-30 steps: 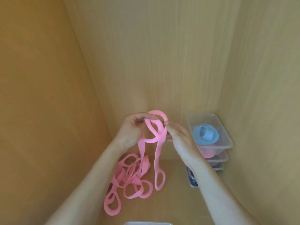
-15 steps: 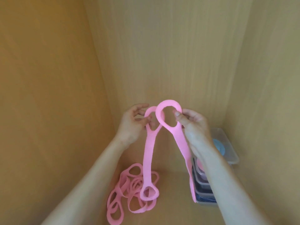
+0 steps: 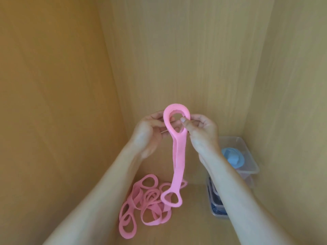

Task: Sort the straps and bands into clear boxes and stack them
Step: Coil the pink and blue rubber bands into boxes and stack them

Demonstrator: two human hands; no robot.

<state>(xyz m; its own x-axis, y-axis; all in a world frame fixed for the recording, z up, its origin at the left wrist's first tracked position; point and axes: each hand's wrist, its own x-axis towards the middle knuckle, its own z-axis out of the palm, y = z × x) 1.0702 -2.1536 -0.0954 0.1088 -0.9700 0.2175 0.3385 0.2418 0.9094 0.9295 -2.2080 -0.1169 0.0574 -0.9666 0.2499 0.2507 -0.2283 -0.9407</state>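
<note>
Near the middle of the frame, in the head view, the left hand (image 3: 148, 135) and right hand (image 3: 203, 135) are raised in front of the wooden back wall (image 3: 177, 59). Both are grasping the pink looped strap (image 3: 178, 160). The right thumb and fingers pinch the right side of its top loop, and the left fingers curl against the left side.

Half a second ago each hand held its own end loop, and the strap hung in two separate lengths. Now those loops lie one on the other and the strap hangs as a single doubled length. Its lower loop dangles just above the pile of pink straps (image 3: 146, 197) at lower centre.

To my eye this is the fold made before packing. The strap looks half as long and probably needs another fold or a roll to fit a box.

At lower right, the clear box (image 3: 252, 169) holding a rolled blue band (image 3: 233, 157) sits on the stacked boxes (image 3: 218, 208), partly hidden by the right forearm.
</note>
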